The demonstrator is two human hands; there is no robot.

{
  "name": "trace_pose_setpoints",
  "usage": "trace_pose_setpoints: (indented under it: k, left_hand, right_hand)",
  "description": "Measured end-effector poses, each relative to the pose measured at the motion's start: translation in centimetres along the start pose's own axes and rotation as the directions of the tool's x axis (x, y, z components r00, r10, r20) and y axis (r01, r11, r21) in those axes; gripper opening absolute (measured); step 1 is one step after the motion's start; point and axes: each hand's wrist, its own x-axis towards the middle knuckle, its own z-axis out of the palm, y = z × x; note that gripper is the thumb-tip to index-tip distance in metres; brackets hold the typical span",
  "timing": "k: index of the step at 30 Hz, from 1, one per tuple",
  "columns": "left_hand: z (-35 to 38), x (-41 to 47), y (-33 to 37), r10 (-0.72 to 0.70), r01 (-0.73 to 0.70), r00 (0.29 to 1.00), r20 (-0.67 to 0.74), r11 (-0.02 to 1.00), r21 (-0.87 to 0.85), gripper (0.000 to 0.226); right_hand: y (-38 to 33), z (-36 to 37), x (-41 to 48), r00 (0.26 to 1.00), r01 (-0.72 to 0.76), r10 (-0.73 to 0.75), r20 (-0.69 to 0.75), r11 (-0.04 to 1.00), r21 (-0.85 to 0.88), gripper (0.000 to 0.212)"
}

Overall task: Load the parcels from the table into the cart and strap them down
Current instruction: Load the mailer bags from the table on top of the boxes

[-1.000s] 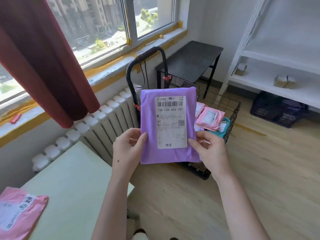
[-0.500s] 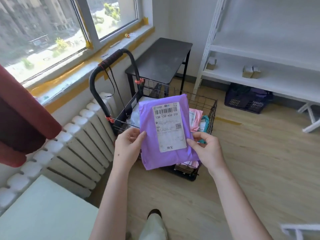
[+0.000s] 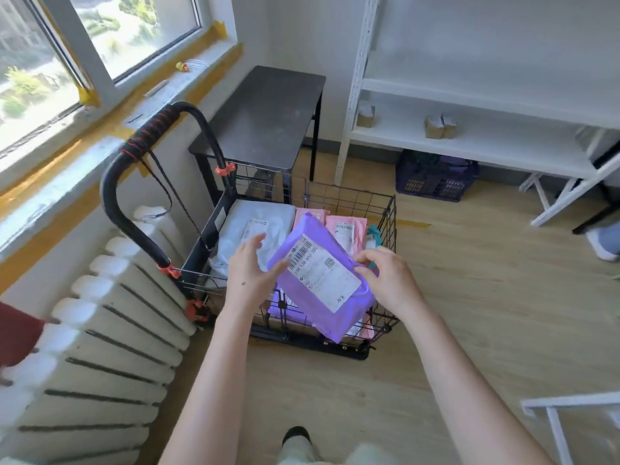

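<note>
Right hand (image 3: pixel 389 280) pinching purple parcel (image 3: pixel 320 283) over wire cart (image 3: pixel 349 193), left hand (image 3: pixel 250 273) spread beside it

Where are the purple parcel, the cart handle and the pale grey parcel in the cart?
purple parcel (image 3: pixel 323 275): head view, on its white shipping label.
cart handle (image 3: pixel 147 135): head view, on the cord-wrapped bend at the top.
pale grey parcel (image 3: pixel 258 209): head view, on bare wrapping above its label.

Both bare forearms reach forward and slightly inward, the left hand (image 3: pixel 250 275) back-up with its fingers loosely spread and its thumb against the left edge of the purple parcel (image 3: pixel 322 280), while the right hand (image 3: pixel 389 280) curls its fingers to pinch the parcel's right edge.
</note>
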Motion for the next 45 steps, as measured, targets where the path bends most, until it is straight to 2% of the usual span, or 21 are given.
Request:
trace_pose_setpoints:
  k: [2,4,10,13,15,18,20,22,25,28,30,33,38,45]
  left_hand:
    - [0.3,2.0,-0.4,0.075,-0.077,0.990,0.120,0.997,0.009,0.052]
    - [0.6,3.5,-0.5,0.095,-0.091,0.971,0.217,0.995,-0.027,0.037]
    - [1.8,7.7,-1.9,-0.019,0.037,0.921,0.389,0.998,-0.041,0.022]
    - [3.0,9.6,-2.4,-0.095,0.134,0.902,0.421,0.989,-0.063,0.022]
    - [3.9,10.9,-3.2,-0.158,0.215,0.892,0.425,0.972,-0.092,0.024]
    - [4.8,12.5,-4.2,-0.266,0.337,0.877,0.400,0.934,-0.120,0.029]
    - [5.5,13.4,-4.5,-0.326,0.395,0.861,0.390,0.912,-0.109,0.038]
    - [6.0,14.3,-4.8,-0.384,0.441,0.837,0.389,0.895,-0.066,0.040]
    - [7.2,15.6,-5.7,-0.442,0.495,0.815,0.375,0.867,-0.052,0.043]
    - [8.6,16.6,-6.5,-0.479,0.531,0.811,0.337,0.843,-0.081,0.028]
    - [9.6,17.1,-7.0,-0.507,0.563,0.803,0.315,0.818,-0.119,0.023]
    - [11.0,17.8,-7.5,-0.503,0.523,0.830,0.242,0.852,-0.023,0.038]
    - [13.4,19.7,-9.1,-0.461,0.447,0.862,0.212,0.888,0.110,0.034]
    - [16.1,23.4,-12.5,-0.512,0.443,0.796,0.323,0.856,0.266,0.045]
  right_hand:
    - [0.2,0.1,1.5,0.997,0.029,-0.026,0.072,0.998,-0.051,0.010]
    - [0.6,-0.1,3.1,0.991,0.049,-0.040,0.124,0.997,-0.066,0.008]
    - [2.7,-0.1,8.3,0.980,0.073,-0.055,0.193,0.994,-0.087,0.005]
    - [4.1,0.7,11.1,0.981,0.054,-0.045,0.191,0.998,-0.038,0.006]
    - [5.4,1.6,12.5,0.991,0.003,-0.006,0.136,1.000,0.024,0.013]
    - [7.4,3.3,13.7,0.985,-0.169,0.163,0.052,0.974,0.152,0.041]
    - [8.7,4.5,14.0,0.937,-0.348,0.330,0.112,0.903,0.253,0.054]
    - [10.2,6.1,14.2,0.861,-0.509,0.462,0.215,0.780,0.364,0.060]
    - [12.6,8.4,14.5,0.761,-0.647,0.576,0.300,0.632,0.427,0.055]
    - [13.7,9.7,15.1,0.723,-0.689,0.594,0.352,0.589,0.422,0.033]
    - [13.9,10.2,15.5,0.716,-0.698,0.592,0.370,0.581,0.420,0.027]
    - [14.4,11.4,16.0,0.697,-0.716,0.610,0.377,0.575,0.395,0.029]
    - [15.6,14.5,16.8,0.633,-0.773,0.669,0.389,0.521,0.363,0.034]
    - [16.9,19.0,18.0,0.596,-0.802,0.686,0.418,0.477,0.360,0.043]
